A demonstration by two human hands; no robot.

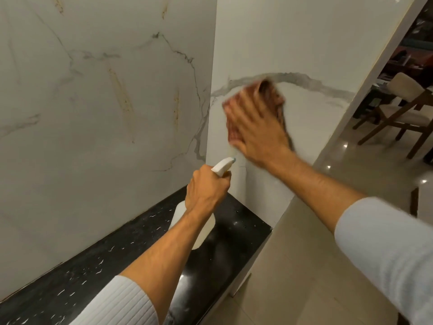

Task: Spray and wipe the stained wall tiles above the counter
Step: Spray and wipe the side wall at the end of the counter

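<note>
The right hand (pixel 255 127), fingers spread flat, presses a blurred reddish-brown cloth (pixel 269 95) against the white marble-veined wall tile (pixel 304 43), with bare tile all around it and the tile's outer edge well to its right. The left hand (pixel 206 191) grips the white plastic spray bottle (pixel 206 228) by its neck, long axis tilted, nozzle pointing up-right toward the corner. Beneath lies the black speckled counter (pixel 93 273), its end edge just right of the bottle.

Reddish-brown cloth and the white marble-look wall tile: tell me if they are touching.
Touching. The head view shows the right hand pressing the reddish-brown cloth flat on the white marble-look wall tile, with no gap visible around its blurred edges.
</note>
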